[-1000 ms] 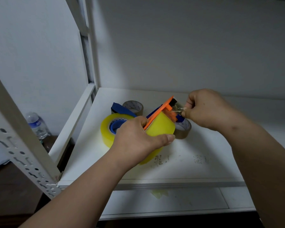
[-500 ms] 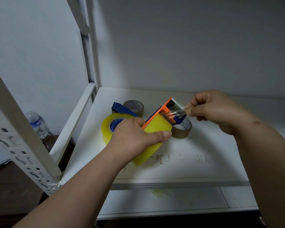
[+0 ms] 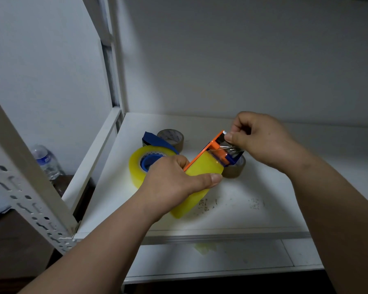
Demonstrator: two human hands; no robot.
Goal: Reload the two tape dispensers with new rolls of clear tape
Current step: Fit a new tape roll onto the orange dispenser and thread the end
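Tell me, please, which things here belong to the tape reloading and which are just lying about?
In the job: orange dispenser with its yellowish roll, blue dispenser with its roll.
Lying about: two brown tape rolls, water bottle.

Orange dispenser (image 3: 215, 145) carries a yellow roll (image 3: 200, 172); blue dispenser (image 3: 155, 140), brown rolls (image 3: 171, 135), white shelf (image 3: 263, 187).
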